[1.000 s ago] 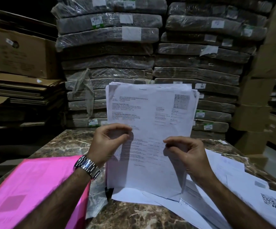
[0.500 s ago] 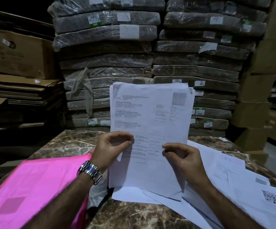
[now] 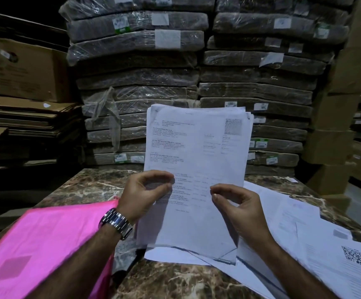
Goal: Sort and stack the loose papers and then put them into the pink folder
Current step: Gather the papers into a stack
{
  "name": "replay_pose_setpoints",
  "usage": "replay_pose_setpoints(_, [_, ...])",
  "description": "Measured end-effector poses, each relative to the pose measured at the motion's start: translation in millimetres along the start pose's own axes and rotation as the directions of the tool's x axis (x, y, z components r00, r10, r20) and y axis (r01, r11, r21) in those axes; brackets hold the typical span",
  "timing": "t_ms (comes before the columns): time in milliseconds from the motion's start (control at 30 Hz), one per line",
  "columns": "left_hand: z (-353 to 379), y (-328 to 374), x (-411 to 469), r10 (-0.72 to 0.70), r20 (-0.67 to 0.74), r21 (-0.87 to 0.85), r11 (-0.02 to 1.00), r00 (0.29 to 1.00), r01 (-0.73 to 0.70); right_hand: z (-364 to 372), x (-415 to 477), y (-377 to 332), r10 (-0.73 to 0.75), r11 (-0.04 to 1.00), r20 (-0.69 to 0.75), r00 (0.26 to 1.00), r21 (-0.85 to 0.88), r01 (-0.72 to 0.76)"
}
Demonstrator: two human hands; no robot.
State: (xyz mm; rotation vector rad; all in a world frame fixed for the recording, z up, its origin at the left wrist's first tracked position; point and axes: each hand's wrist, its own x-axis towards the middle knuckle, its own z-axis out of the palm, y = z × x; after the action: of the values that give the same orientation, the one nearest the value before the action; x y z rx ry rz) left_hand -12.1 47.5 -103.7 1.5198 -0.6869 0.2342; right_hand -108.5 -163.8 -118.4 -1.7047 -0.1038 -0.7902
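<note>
**A:** where's the pink folder [image 3: 45,244] at?

**B:** lying flat, bright pink with a darker square patch on it. The stack of papers [image 3: 197,147] is just right of the folder, held upright with the printed side facing us, top edges a bit uneven. The loose sheets [image 3: 304,234] are farther right of the folder, flat and overlapping, one showing a QR code.

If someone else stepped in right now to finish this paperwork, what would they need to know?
The left hand and right hand each grip the paper stack, held upright over the table.
The pink folder lies flat at the left; loose sheets lie spread at the right.
Done: some papers stacked.
Left: gather the rest, put all into the folder.
</note>
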Motion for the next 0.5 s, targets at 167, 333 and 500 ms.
replay_pose_setpoints(167, [-6,6,2,-0.054,0.048,0.046,0.998,0.997,0.052,-5,4,3,0.109,0.987,0.057,0.992,0.115,-0.115])
replay_pose_setpoints(333, [-2,7,-3,-0.293,0.074,-0.195,0.933,0.953,0.302,-10,5,5,0.338,0.871,0.199,0.920,0.303,-0.386])
replay_pose_setpoints(500, [-17,-14,2,-0.588,0.226,-0.027,0.793,0.777,0.609,-10,3,18,0.566,0.679,0.388,0.727,0.280,-0.678])
